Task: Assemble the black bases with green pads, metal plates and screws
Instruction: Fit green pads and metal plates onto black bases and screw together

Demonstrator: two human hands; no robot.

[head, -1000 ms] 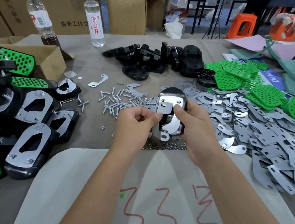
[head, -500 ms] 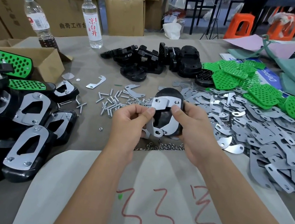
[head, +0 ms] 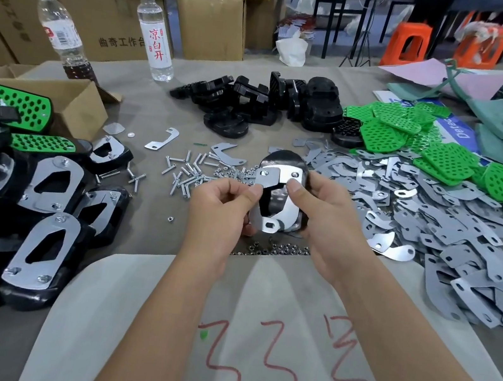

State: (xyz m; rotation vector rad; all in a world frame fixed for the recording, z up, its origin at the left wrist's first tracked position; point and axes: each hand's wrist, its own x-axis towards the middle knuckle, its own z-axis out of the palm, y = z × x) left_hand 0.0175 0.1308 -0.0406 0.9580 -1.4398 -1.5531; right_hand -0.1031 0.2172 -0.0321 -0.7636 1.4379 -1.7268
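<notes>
- Your right hand (head: 325, 226) grips the black base (head: 280, 191), held above the loose screws (head: 186, 173) on the worktop (head: 144, 106).
- Your left hand (head: 220, 208) pinches a small metal plate (head: 268, 176) against the base's upper left corner.
- Plate heap (head: 435, 234) lies right of the base.

Both your forearms reach forward from the lower edge of the view, bare to the elbow, converging toward the centre. Your left hand (head: 225, 201) is held with its back upward, thumb and forefinger pinched together at the right side of the hand, the remaining fingers curled beneath. Your right hand (head: 326, 222) faces it, thumb (head: 297, 189) laid flat on top and pointing left, fingers wrapped underneath out of sight. The two hands sit close together, nearly touching
</notes>
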